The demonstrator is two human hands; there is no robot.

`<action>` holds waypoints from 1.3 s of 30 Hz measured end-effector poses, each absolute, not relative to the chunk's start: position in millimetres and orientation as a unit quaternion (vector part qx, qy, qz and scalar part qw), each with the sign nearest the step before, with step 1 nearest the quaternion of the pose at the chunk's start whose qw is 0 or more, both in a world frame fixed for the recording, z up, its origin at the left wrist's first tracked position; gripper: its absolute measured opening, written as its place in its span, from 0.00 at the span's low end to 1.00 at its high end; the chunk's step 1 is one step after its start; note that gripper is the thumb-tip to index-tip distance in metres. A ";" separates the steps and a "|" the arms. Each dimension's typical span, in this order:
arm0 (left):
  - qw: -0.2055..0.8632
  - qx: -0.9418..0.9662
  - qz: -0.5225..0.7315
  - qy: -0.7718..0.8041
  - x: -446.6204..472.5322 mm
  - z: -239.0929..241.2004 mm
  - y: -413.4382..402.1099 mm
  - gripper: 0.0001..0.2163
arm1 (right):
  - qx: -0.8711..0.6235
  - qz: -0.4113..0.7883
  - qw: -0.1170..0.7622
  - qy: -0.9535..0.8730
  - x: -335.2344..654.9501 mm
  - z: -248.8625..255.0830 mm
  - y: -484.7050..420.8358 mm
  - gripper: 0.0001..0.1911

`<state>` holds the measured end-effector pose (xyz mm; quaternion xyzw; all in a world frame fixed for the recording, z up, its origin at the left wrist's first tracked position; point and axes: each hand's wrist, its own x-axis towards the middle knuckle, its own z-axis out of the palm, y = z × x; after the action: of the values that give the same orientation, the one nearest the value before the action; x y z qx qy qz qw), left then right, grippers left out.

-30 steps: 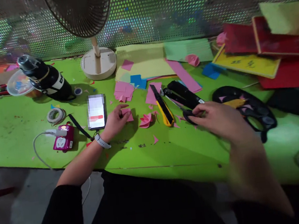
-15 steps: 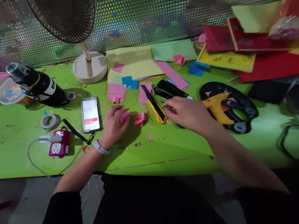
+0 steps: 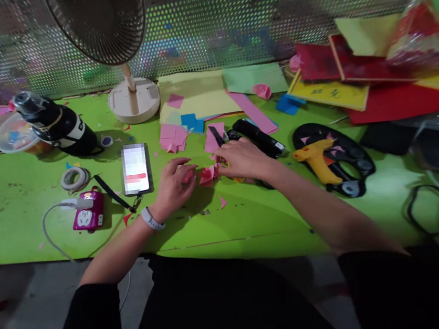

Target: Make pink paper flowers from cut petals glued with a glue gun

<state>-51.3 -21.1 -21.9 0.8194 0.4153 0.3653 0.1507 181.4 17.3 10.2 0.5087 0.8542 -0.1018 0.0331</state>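
Note:
My left hand [image 3: 177, 188], with a pale band on its wrist, rests low over the table. Its fingers curl round a small piece of pink paper [image 3: 187, 175], partly hidden by them. Just to its right lies a folded pink paper flower [image 3: 207, 176]. My right hand [image 3: 243, 157] reaches in from the right, and its fingertips pinch the flower's right edge. Beneath the right hand lies a yellow utility knife [image 3: 216, 135]; its dark blade end shows, while most of the handle is covered. Behind that hand is a black stapler [image 3: 258, 138].
A phone [image 3: 135, 169], tape roll [image 3: 74, 178] and purple power adapter [image 3: 88, 211] lie left. Behind stand a black bottle [image 3: 63, 129] and a fan [image 3: 134, 100]. Pink squares [image 3: 172, 137] lie ahead. A yellow glue gun [image 3: 318, 159] rests on a black tray [image 3: 361, 156].
My right hand has moved left from beside the utility knife to the folded pink paper flower, now covering the knife's handle. My left hand has shifted slightly right with its pink paper.

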 end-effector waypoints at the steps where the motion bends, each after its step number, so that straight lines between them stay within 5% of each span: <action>1: 0.148 0.821 0.367 0.412 -51.1 -22.4 -21.1 0.10 | 0.500 -0.104 0.030 0.859 182.2 9.0 17.8 0.10; 10: 0.147 0.826 0.369 0.400 -51.5 -22.8 -20.7 0.10 | 0.464 -0.110 0.009 0.879 192.0 4.5 19.3 0.04; 14: 0.186 0.812 0.386 0.396 -50.8 -17.5 -21.9 0.10 | 0.490 -0.119 -0.083 0.860 205.2 13.9 11.1 0.03; 23: 0.618 0.594 0.323 0.401 -36.1 4.2 -41.5 0.14 | 0.422 0.009 -0.304 0.854 180.4 11.6 -34.7 0.04; 29: 0.701 0.512 0.269 0.417 -34.7 1.2 -43.9 0.15 | 0.365 0.042 -0.317 0.874 168.5 7.0 -47.7 0.05; 35: 0.703 0.513 0.295 0.394 -37.1 -0.8 -42.9 0.15 | 0.420 -0.202 -0.388 0.795 170.6 6.9 -50.0 0.15; 39: 0.703 0.522 0.302 0.377 -36.9 -1.2 -44.9 0.14 | 0.418 -0.329 -0.384 0.755 167.6 5.3 -50.3 0.06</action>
<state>-36.9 -44.9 -1.2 0.5218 0.3772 0.3024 0.7029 167.6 -50.3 5.3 0.4179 0.7548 -0.3295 -0.3835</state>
